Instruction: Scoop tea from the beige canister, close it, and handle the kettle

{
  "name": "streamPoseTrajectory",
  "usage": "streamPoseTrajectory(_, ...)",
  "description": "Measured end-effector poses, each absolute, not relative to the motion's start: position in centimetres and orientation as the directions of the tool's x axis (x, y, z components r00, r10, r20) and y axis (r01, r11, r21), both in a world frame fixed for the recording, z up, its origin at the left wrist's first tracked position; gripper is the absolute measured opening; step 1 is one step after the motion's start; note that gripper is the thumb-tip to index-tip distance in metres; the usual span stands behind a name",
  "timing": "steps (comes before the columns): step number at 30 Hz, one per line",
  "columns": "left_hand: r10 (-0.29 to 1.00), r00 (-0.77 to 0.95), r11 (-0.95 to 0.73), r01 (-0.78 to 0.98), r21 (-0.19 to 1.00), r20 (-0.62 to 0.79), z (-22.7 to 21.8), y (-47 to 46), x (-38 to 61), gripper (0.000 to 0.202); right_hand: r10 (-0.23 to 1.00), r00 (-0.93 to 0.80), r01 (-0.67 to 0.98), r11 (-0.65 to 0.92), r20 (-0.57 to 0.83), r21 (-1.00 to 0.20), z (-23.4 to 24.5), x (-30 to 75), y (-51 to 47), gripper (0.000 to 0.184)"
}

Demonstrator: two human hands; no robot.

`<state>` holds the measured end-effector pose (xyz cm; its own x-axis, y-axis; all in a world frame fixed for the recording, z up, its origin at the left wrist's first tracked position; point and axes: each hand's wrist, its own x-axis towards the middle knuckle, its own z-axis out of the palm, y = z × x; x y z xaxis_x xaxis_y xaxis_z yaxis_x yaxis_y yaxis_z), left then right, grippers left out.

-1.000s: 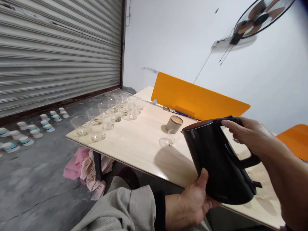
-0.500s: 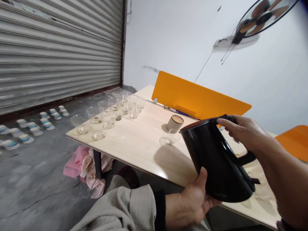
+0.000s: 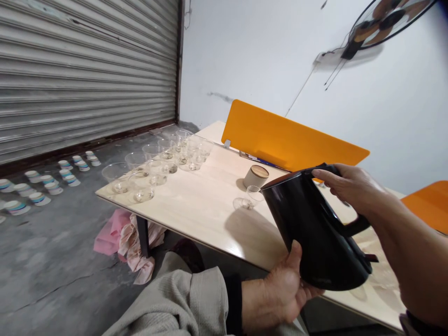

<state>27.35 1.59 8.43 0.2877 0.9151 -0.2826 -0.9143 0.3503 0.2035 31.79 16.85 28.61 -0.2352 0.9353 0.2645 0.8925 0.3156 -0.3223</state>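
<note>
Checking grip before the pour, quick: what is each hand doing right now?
Left hand: closed around the base of the tilted black kettle, supporting it.
Right hand: fingers on the lid and around the kettle's handle, gripping it.

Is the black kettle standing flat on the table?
No, the black kettle is tilted and held up, the left hand under its base and the right hand on its handle.

The place looks like a garage or a small workshop used as a simple work room. Behind the wooden table (image 3: 196, 205) there is a closed metal roller shutter (image 3: 87, 74). The concrete floor (image 3: 52, 261) lies under the table, bare white walls stand beyond it, and a wall fan (image 3: 385, 16) hangs above it.
</note>
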Motion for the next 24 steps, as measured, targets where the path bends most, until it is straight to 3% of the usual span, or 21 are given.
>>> streamPoseTrajectory(10,0.914,0.292,0.346,-0.923,0.168,-0.28,8.26,1.73,27.26,0.053,0.935,-0.241,0.906,0.313,0.26,-0.284,28.56,31.3,17.01,0.05)
streamPoseTrajectory(24,0.916,0.287,0.343,-0.922,0.178,-0.28,8.25,1.69,27.32,0.063,0.945,-0.219,0.898,0.292,0.243,-0.329,28.53,30.91,16.81,0.048)
